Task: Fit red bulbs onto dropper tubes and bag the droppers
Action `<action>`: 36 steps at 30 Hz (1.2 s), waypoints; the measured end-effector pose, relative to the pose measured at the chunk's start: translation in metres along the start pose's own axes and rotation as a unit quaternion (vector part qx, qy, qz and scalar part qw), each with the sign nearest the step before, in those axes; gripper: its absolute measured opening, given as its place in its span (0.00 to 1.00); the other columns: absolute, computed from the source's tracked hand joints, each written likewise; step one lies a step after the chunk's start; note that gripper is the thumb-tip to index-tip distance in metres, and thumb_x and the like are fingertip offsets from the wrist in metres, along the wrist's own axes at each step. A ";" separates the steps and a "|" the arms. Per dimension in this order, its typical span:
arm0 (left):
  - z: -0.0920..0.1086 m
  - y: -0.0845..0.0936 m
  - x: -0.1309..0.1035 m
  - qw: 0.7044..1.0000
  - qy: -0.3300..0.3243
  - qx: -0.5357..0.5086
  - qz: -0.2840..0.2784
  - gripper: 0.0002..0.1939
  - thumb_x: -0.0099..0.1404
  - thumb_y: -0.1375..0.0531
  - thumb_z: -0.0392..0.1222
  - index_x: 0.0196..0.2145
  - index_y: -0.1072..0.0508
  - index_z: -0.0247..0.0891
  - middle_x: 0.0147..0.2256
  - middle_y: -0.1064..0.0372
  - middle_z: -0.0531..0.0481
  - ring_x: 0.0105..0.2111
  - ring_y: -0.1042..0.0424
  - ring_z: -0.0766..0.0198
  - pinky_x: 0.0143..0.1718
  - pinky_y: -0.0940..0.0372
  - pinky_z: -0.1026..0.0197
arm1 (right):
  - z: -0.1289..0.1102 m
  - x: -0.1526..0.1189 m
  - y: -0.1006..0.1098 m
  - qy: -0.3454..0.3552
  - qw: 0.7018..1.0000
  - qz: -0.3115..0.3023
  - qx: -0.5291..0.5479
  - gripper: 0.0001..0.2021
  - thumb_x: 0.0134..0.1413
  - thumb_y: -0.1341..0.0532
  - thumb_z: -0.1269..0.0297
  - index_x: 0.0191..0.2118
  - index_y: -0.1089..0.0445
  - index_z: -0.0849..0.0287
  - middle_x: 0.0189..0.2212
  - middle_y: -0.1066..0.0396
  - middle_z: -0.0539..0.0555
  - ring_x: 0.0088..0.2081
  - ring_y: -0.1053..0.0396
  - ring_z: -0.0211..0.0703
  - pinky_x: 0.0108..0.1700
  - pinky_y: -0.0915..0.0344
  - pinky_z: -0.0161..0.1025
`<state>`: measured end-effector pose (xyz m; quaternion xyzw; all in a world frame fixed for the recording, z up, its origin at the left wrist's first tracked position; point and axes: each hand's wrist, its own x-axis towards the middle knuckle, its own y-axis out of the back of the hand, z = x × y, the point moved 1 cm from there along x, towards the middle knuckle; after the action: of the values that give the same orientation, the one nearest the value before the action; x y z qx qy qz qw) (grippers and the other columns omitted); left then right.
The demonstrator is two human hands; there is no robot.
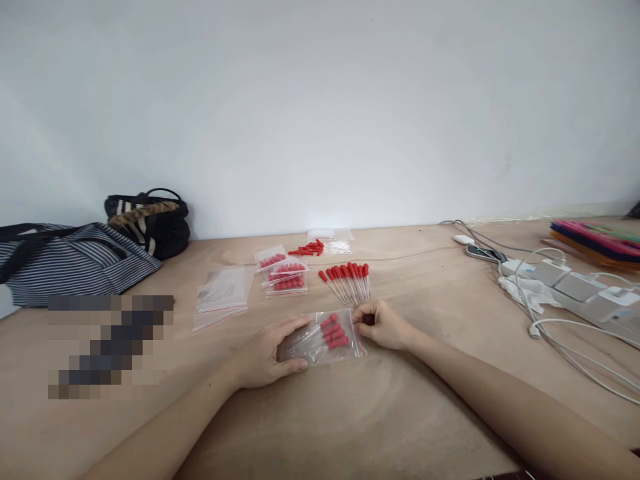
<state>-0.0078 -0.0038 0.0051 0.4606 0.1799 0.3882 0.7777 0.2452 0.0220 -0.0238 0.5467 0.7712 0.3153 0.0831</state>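
A clear zip bag with several red-capped droppers inside lies between my hands, the red caps toward its right side. My left hand grips the bag's left end, thumb in front and fingers behind. At the bag's right edge, by the red seal line, my right hand pinches the plastic with curled fingers. Just beyond the bag, loose red-capped droppers are fanned out, caps away from me. Filled bags with red caps lie behind to the left, overlapping.
Flat plastic bags are stacked at left. Loose red caps and clear tubes lie near the wall. A striped bag and a black bag stand far left. Chargers, cables and colored folders occupy the right.
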 end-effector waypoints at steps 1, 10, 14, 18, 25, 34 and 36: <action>0.002 0.001 0.001 1.000 -0.009 0.004 -0.003 0.29 0.56 0.43 0.51 0.54 0.43 0.44 0.54 0.43 0.47 0.53 0.43 0.53 0.53 0.46 0.50 | 0.003 0.000 0.003 -0.018 1.000 0.018 -0.001 0.07 0.38 0.45 0.75 0.23 0.31 0.61 0.19 0.34 0.47 0.21 0.39 0.32 0.24 0.44 0.28; 0.004 0.001 0.003 0.999 -0.026 0.004 -0.023 0.21 0.57 0.44 0.48 0.49 0.35 0.47 0.53 0.43 0.47 0.53 0.42 0.54 0.52 0.46 0.51 | 0.042 0.028 0.038 -0.125 0.967 0.209 -0.079 0.07 0.44 0.45 0.67 0.31 0.33 0.61 0.26 0.31 0.51 0.26 0.36 0.36 0.30 0.42 0.34; 0.005 0.001 0.003 1.000 -0.014 0.001 -0.025 0.22 0.57 0.43 0.48 0.49 0.35 0.47 0.54 0.43 0.47 0.53 0.43 0.54 0.53 0.46 0.51 | 0.050 0.050 0.040 -0.182 0.951 0.241 -0.069 0.16 0.42 0.41 0.57 0.36 0.34 0.63 0.28 0.31 0.54 0.29 0.34 0.40 0.30 0.41 0.34; 0.006 0.002 0.003 0.999 -0.008 0.002 -0.031 0.22 0.56 0.43 0.48 0.50 0.35 0.46 0.54 0.44 0.47 0.53 0.43 0.54 0.53 0.47 0.50 | 0.056 0.066 0.037 -0.236 0.939 0.248 -0.045 0.22 0.33 0.36 0.56 0.37 0.34 0.63 0.30 0.30 0.57 0.30 0.33 0.43 0.28 0.41 0.34; 0.007 0.002 0.002 1.000 -0.014 -0.003 -0.026 0.22 0.56 0.43 0.47 0.49 0.35 0.46 0.54 0.43 0.47 0.53 0.43 0.54 0.52 0.46 0.50 | 0.066 0.075 0.037 -0.291 0.923 0.253 0.019 0.19 0.28 0.35 0.63 0.34 0.32 0.63 0.25 0.30 0.55 0.25 0.33 0.42 0.22 0.44 0.33; 0.004 0.001 0.002 0.999 -0.029 -0.009 -0.018 0.22 0.57 0.44 0.48 0.50 0.35 0.47 0.53 0.42 0.49 0.52 0.42 0.55 0.52 0.46 0.52 | 0.051 0.053 0.053 -0.226 0.925 0.236 0.195 0.16 0.37 0.40 0.66 0.38 0.34 0.62 0.20 0.34 0.50 0.17 0.41 0.32 0.19 0.44 0.31; 0.005 0.001 0.002 0.999 -0.024 -0.006 -0.022 0.22 0.56 0.43 0.48 0.49 0.35 0.47 0.54 0.43 0.49 0.52 0.42 0.55 0.52 0.46 0.52 | 0.052 0.038 0.055 -0.216 0.920 0.244 0.216 0.23 0.37 0.41 0.67 0.45 0.39 0.60 0.19 0.36 0.47 0.17 0.41 0.33 0.19 0.44 0.31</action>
<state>-0.0039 -0.0047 0.0090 0.4611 0.1693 0.3607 0.7929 0.2987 0.0881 -0.0244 0.7774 0.6266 0.0255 0.0478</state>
